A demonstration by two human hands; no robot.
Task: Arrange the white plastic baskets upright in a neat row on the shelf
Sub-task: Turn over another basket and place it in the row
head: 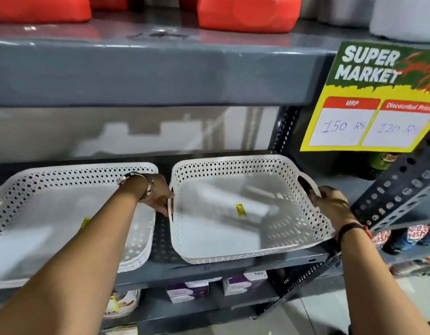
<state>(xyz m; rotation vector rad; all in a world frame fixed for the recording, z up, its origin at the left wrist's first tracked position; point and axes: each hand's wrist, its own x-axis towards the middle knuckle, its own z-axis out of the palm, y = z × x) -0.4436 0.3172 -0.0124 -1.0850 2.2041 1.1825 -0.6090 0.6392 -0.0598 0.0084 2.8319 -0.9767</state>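
Grey metal shelf (233,267) across the whole view, another deck above with red items (247,13) on it. Yellow and green price sign (368,97) hung at upper right, reading 150 Rs and a discounted price. Left basket stack (64,213) of white perforated plastic lying flat and open side up on the shelf, several nested, a yellow sticker partly hidden by the forearm. Right basket (247,209) just beside it, a narrow gap between, also open side up, front edge near the shelf lip, a yellow sticker (241,210) on its floor. Left hand (158,197) closed around the right basket's left handle, a wristwatch (139,182) on that wrist. Right hand (330,201) gripping the same basket's right handle, dark band (351,228) at the wrist. Small purple and white boxes (233,285) on the deck below
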